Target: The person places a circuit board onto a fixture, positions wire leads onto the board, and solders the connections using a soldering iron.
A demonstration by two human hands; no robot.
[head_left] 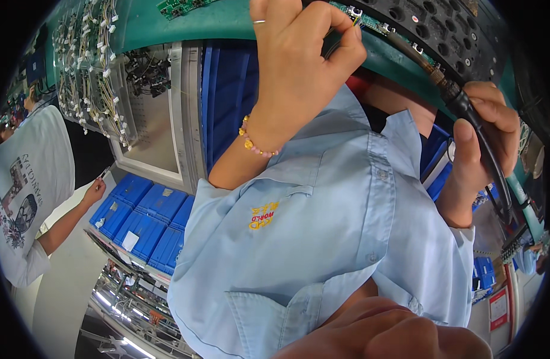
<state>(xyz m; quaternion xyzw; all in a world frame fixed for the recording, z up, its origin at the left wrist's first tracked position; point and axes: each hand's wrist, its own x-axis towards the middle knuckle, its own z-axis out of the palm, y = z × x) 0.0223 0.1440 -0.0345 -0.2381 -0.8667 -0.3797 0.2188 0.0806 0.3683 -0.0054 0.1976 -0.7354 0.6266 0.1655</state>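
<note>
**Soldering at a green bench**

The left hand (299, 66), with a ring and a beaded bracelet, pinches a thin wire (354, 21) against the circuit board (376, 25) at the edge of the green bench (185, 24). The right hand (481, 140) is closed around the black soldering iron (460, 102), whose tip points up at the same board. Blue bins (143, 218) line a shelf to the left, white wire harnesses (92, 72) hang above them, and another person in a white shirt (27, 185) stands at the left.
</note>
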